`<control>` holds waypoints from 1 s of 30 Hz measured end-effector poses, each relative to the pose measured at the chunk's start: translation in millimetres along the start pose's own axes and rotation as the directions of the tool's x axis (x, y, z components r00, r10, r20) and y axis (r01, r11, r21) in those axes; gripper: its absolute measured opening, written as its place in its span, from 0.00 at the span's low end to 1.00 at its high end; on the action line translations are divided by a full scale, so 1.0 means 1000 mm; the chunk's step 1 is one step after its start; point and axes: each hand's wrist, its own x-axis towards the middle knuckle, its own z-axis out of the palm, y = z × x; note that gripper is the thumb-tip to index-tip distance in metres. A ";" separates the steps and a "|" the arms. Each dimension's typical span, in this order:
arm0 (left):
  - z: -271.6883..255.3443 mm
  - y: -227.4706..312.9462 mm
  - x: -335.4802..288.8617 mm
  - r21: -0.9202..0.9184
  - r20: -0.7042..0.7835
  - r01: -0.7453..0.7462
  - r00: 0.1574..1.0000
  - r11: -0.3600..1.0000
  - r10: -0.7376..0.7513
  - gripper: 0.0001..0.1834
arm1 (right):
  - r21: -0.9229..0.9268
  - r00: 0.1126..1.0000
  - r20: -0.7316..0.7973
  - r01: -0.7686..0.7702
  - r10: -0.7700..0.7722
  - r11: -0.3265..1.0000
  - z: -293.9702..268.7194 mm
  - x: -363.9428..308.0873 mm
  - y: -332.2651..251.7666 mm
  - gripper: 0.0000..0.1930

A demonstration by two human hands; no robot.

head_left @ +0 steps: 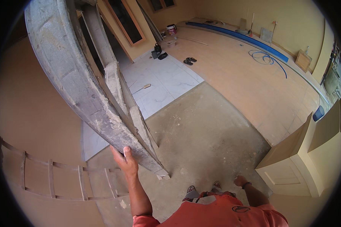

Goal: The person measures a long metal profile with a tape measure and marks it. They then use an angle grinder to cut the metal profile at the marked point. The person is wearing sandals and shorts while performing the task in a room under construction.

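Observation:
A long, wide grey board (70,72), crusted with dried cement, rises steeply from the bare floor at its lower end toward the upper left. Narrower struts (119,85) run along behind it, also caked with cement. My left hand (127,162) grips the board's edge near its lower end, thumb on the broad face; some fingers are hidden. Down by my right side, my right hand (240,181) is curled closed, with a dark band at its wrist. Nothing shows in it, and it is apart from the board.
A wooden ladder (80,181) is at lower left. White marble-look tiles (166,81) border the grey cement floor (208,128), with a brush (146,86) on them. Sandals (190,61), a blue hose (267,58) and a long blue channel (238,37) lie farther off. A cream panelled structure (288,172) stands right.

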 end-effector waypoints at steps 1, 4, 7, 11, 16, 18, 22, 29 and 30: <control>0.001 0.003 -0.003 -0.017 0.003 0.015 1.000 1.000 -0.015 0.31 | -0.079 0.999 -0.032 0.034 -0.037 0.996 -0.009 0.003 -0.005 0.14; 0.011 -0.005 -0.007 -0.049 0.045 -0.005 0.999 0.999 0.007 0.33 | -0.457 0.916 0.192 0.401 -0.352 0.794 0.009 0.056 0.058 0.12; -0.007 0.007 -0.015 0.018 0.038 -0.025 0.999 1.000 0.024 0.36 | -0.351 0.969 0.127 0.244 -0.212 0.904 -0.039 0.078 0.009 0.12; 0.007 0.004 -0.010 0.007 -0.023 -0.038 0.999 0.999 0.038 0.34 | -0.358 0.985 0.062 0.173 -0.162 0.917 -0.085 0.084 -0.026 0.13; 0.009 0.009 -0.009 0.050 0.027 0.075 0.997 0.996 -0.077 0.50 | -0.348 0.978 0.030 0.203 -0.205 0.915 -0.103 0.100 -0.054 0.13; 0.017 0.003 -0.008 0.094 -0.068 0.019 0.998 0.995 -0.012 0.49 | -0.341 0.975 0.024 0.216 -0.221 0.915 -0.102 0.108 -0.057 0.14; 0.028 0.025 -0.004 0.161 -0.098 -0.025 0.994 0.987 0.041 0.50 | -0.308 0.978 0.004 0.198 -0.207 0.931 -0.097 0.117 -0.047 0.15; 0.038 0.052 0.004 0.342 -0.194 -0.027 0.976 0.939 0.098 0.52 | -0.245 0.980 0.016 0.196 -0.198 0.950 -0.084 0.136 -0.023 0.16; 0.038 0.059 0.002 0.353 -0.214 -0.042 0.969 0.935 0.124 0.53 | -0.242 0.981 0.022 0.192 -0.193 0.951 -0.084 0.139 -0.016 0.17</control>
